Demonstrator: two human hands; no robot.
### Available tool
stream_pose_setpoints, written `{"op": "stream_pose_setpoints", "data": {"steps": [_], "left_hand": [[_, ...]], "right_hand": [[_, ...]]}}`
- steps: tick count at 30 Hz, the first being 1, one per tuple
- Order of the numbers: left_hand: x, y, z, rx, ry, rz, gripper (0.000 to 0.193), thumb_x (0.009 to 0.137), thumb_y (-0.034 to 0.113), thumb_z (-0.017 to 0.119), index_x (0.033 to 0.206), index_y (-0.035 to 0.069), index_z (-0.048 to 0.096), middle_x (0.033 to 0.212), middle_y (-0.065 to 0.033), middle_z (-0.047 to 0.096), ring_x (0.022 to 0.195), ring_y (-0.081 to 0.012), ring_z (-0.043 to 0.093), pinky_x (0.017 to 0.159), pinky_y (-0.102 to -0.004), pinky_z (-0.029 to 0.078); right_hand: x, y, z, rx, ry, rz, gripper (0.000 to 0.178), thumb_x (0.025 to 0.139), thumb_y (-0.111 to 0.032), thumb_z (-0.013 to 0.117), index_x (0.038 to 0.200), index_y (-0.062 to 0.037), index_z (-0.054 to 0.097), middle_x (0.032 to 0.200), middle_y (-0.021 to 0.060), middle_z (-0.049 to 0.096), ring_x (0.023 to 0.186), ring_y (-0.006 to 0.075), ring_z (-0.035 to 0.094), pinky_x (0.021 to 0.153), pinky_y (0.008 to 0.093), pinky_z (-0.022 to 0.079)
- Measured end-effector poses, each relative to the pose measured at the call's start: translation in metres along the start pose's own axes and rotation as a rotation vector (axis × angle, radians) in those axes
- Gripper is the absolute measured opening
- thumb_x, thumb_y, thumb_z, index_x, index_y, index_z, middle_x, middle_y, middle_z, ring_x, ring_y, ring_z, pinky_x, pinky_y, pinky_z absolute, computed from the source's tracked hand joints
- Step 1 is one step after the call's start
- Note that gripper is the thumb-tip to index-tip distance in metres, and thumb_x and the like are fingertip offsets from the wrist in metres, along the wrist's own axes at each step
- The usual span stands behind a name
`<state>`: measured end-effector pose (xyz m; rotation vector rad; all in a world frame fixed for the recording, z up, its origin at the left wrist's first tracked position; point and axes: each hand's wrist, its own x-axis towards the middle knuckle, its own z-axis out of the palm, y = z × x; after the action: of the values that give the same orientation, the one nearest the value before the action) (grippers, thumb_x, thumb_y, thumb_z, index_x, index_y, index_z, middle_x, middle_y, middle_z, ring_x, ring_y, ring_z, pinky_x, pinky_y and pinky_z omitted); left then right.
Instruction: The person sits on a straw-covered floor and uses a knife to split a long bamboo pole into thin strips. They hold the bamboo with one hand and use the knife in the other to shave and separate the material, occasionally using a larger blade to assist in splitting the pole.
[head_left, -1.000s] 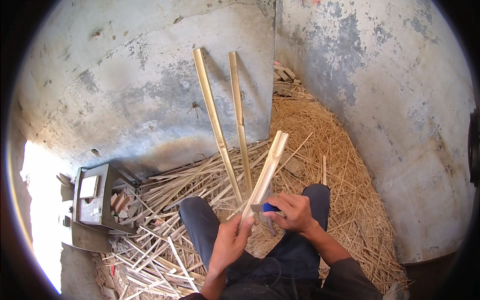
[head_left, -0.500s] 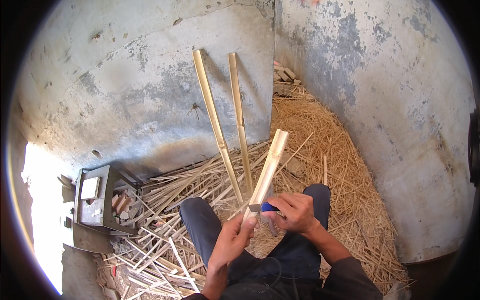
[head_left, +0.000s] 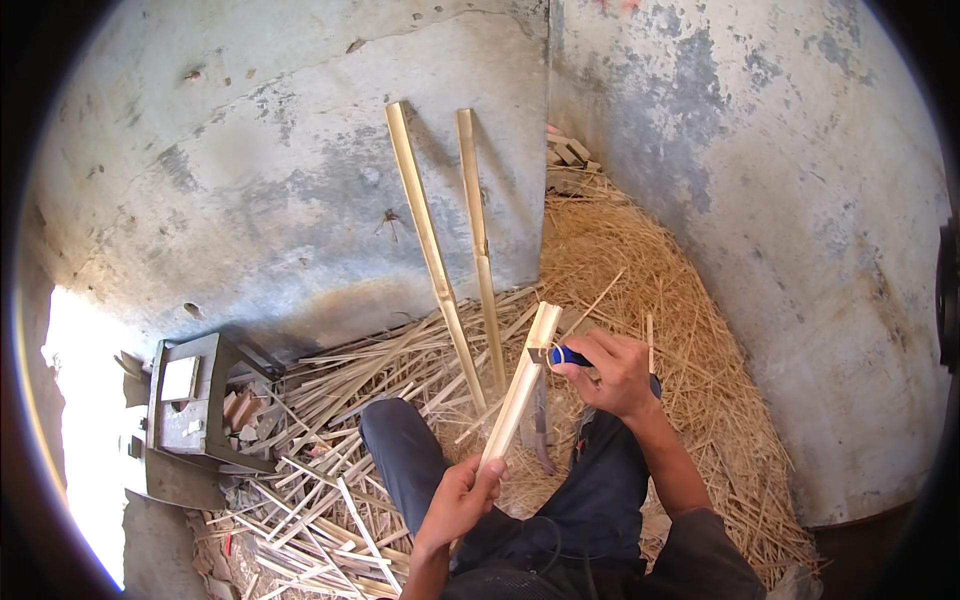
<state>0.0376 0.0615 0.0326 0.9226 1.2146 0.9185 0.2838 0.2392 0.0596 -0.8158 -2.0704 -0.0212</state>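
Observation:
My left hand [head_left: 463, 500] is closed around the near end of a split bamboo strip [head_left: 514, 400], which tilts up and away in front of my knees. In my right hand [head_left: 618, 375] is a blue-handled knife [head_left: 570, 357], fingers wrapped round the grip. Its short, broad blade meets the bamboo close to the far end. A thin pale curl of shaving stands at the blade. The bamboo's pale, hollowed inner face is in sight.
Two long split bamboo lengths [head_left: 425, 220] lean on the grey, peeling wall [head_left: 270, 200]. Loose strips [head_left: 340, 400] litter the floor at left, beside a wooden box-like stand [head_left: 190, 420]. Fine shavings [head_left: 640, 260] heap up at right. A curved dark tool [head_left: 541, 425] stands between my knees.
My right hand has pushed the knife away from my left hand, up along the bamboo toward its far end. A shaving now curls at the blade. The bamboo has come lower and nearer.

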Motion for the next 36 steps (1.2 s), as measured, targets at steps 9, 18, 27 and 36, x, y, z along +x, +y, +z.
{"op": "stream_pose_setpoints", "data": {"steps": [9, 18, 27, 36], "left_hand": [[-0.024, -0.033, -0.018, -0.058, -0.169, -0.116, 0.035, 0.116, 0.034, 0.057, 0.106, 0.003, 0.067, 0.073, 0.0043, 0.053, 0.061, -0.0031, 0.046, 0.055, -0.0215, 0.04], [0.005, -0.002, -0.008, 0.003, -0.034, 0.011, 0.035, 0.118, 0.032, 0.054, 0.106, 0.002, 0.065, 0.071, 0.0062, 0.048, 0.055, -0.0021, 0.04, 0.05, -0.0209, 0.034], [0.014, 0.024, 0.005, 0.367, 0.006, 0.178, 0.036, 0.111, 0.024, 0.067, 0.136, -0.001, 0.063, 0.094, -0.0079, 0.073, 0.08, -0.0138, 0.072, 0.071, -0.0287, 0.058], [-0.023, 0.016, -0.087, 0.635, -0.146, 0.295, 0.087, 0.088, 0.057, 0.087, 0.148, 0.002, 0.057, 0.134, -0.0186, 0.073, 0.125, -0.0327, 0.072, 0.105, -0.0442, 0.057]], "right_hand": [[0.004, 0.101, -0.03, 0.171, 0.4, 0.648, 0.043, 0.112, -0.042, 0.06, 0.121, -0.0029, 0.076, 0.081, -0.0004, 0.071, 0.059, 0.0095, 0.055, 0.054, 0.026, 0.042], [-0.006, -0.001, -0.008, 0.994, -0.136, 0.706, 0.036, 0.109, -0.026, 0.067, 0.133, -0.0012, 0.073, 0.081, -0.0024, 0.066, 0.075, 0.0073, 0.062, 0.073, 0.0257, 0.05], [-0.001, -0.035, 0.003, 1.033, -0.044, 0.852, 0.028, 0.107, -0.023, 0.071, 0.112, 0.003, 0.08, 0.085, 0.0015, 0.074, 0.072, 0.0068, 0.063, 0.07, 0.0259, 0.051], [0.005, 0.022, -0.044, 1.143, 0.372, 0.892, 0.031, 0.104, -0.026, 0.074, 0.11, 0.0046, 0.076, 0.067, -0.0049, 0.055, 0.046, 0.0012, 0.033, 0.045, 0.0238, 0.021]]}}
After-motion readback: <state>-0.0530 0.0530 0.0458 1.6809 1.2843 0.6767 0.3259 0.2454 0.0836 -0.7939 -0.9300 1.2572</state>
